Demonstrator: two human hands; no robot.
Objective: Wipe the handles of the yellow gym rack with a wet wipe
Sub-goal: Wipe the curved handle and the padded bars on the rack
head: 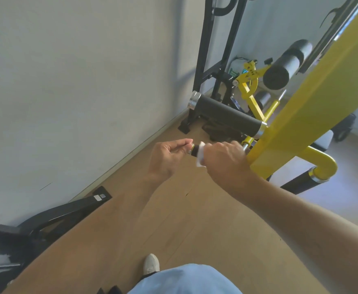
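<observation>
A yellow gym rack beam (313, 102) runs diagonally down the right side. A short black handle (194, 150) with a metal end cap sticks out to the left from it. My right hand (224, 158) is wrapped around this handle with a white wet wipe (201, 154) under the fingers; the wipe's edge shows at the hand's left. My left hand (169, 158) pinches the handle's end cap with its fingertips. A longer black foam handle (226, 115) with a chrome end juts out just above. Another black grip (298, 183) hangs on a yellow curved tube at the lower right.
A grey wall (78, 92) runs along the left, meeting the wooden floor (184, 219). A black rack frame (212, 60) stands in the corner. Black bench legs (53, 217) lie at the lower left. A foam roller pad (286, 64) sits behind the beam. My shoe (151, 264) is below.
</observation>
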